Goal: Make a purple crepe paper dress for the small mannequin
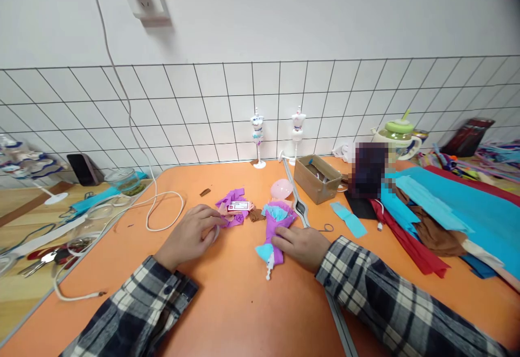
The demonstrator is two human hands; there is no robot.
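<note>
Our right hand (304, 245) lies on the purple doll dress (280, 220); our left hand (194, 236) curls beside crumpled scraps (238, 220). We cannot tell either's grip.

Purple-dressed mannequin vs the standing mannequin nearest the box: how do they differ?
Pose: the purple-dressed mannequin lies on the table; the standing mannequin is upright.
Covering: the purple-dressed mannequin is wrapped in purple and light blue; the standing mannequin is mostly white.
Contact: the right hand touches the purple-dressed mannequin, not the standing mannequin.
Both have white knobbed tips.
</note>
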